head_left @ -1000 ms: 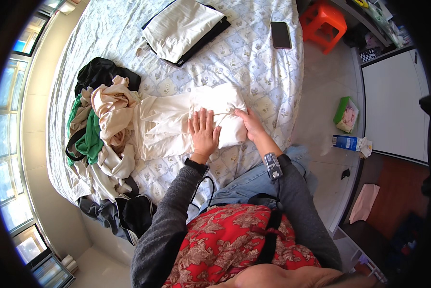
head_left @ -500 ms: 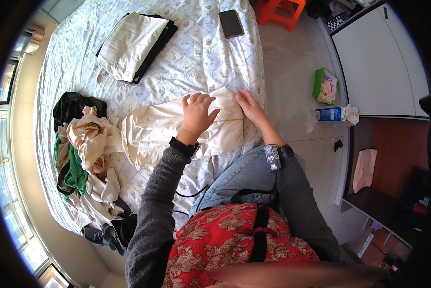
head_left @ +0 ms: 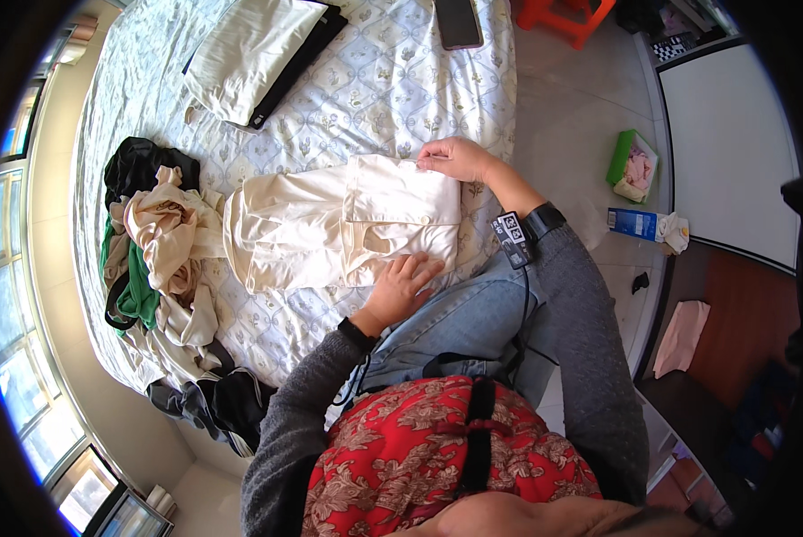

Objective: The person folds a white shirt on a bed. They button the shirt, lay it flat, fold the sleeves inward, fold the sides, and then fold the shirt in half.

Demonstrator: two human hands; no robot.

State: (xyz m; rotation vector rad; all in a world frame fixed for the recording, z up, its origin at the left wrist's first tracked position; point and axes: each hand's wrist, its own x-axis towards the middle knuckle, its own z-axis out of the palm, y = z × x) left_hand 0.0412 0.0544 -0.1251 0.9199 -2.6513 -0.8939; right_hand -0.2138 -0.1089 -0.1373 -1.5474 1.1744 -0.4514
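Observation:
A cream garment (head_left: 303,224) lies spread on the bed, its right end folded over into a flat panel with a small button on it. My left hand (head_left: 403,288) rests on the garment's near edge, fingers outstretched and spread. At the far right corner of the folded part, my right hand (head_left: 455,161) pinches the fabric between thumb and fingers. The kind of garment is hard to make out.
A crumpled clothes heap (head_left: 164,233) lies at the left. Folded clothes (head_left: 254,58) and a dark phone (head_left: 458,22) lie farther back. Beyond the bed's right edge are an orange stool (head_left: 567,16), a green box (head_left: 632,166) and a blue carton (head_left: 632,222).
The garment's right end now shows a folded panel. My left hand came down nearer me onto the near edge; my right hand moved to the far corner and grips it.

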